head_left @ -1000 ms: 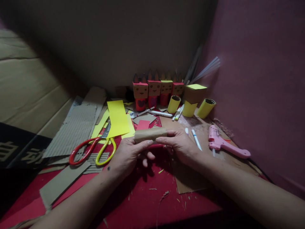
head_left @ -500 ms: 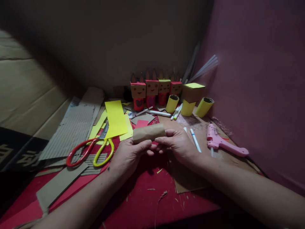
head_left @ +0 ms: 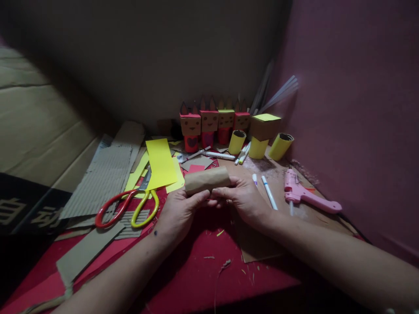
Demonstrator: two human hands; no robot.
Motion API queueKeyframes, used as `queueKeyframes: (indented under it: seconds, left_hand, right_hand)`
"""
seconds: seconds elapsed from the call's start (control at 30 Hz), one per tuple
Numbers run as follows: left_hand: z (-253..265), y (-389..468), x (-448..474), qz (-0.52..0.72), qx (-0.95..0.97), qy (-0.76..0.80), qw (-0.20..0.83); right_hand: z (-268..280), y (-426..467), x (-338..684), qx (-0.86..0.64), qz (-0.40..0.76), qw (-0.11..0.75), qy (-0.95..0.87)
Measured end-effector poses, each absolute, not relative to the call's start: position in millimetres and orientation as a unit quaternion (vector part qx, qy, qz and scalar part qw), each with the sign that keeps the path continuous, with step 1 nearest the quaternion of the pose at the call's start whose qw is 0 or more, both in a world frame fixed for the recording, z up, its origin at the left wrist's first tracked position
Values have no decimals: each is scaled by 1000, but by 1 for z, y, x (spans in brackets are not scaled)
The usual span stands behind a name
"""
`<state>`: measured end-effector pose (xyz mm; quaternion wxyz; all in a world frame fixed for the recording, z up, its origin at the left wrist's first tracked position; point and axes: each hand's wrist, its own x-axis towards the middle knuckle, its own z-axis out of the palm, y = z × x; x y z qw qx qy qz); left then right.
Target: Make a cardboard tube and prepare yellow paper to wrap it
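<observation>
Between my two hands, above the red tabletop (head_left: 203, 244), lies a brown cardboard tube (head_left: 207, 179) held nearly level, its right end a little higher. My left hand (head_left: 181, 209) grips its left end and near side, thumb along the front. Closed on the right end is my right hand (head_left: 245, 198), its thumb tip almost meeting the left thumb. The fingers beneath the tube are partly hidden. Just beyond it sits a small red paper piece (head_left: 196, 168). To the left, a yellow paper strip (head_left: 161, 163) lies over the blades of scissors (head_left: 144, 209) with red and yellow handles.
Several box-headed figures (head_left: 190, 126) stand at the back beside yellow tubes (head_left: 237, 141) and a yellow-topped box figure (head_left: 264, 126). A pink glue gun (head_left: 303, 194) and markers (head_left: 269, 192) lie right. Corrugated cardboard (head_left: 101, 174) covers the left, near a large carton (head_left: 29, 117).
The tube and both hands have shifted very slightly, the tube a touch right and up. The view has also moved a little. Both hands keep their hold.
</observation>
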<state>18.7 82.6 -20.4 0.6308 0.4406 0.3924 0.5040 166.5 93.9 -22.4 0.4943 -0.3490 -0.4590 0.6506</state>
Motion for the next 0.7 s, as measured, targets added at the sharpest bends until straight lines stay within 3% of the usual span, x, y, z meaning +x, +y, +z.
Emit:
queueKeyframes:
  seconds: [0.7]
  left_hand:
    - [-25, 91, 11, 515, 398, 392, 650]
  right_hand:
    - [-24, 97, 170, -310, 676, 500, -444]
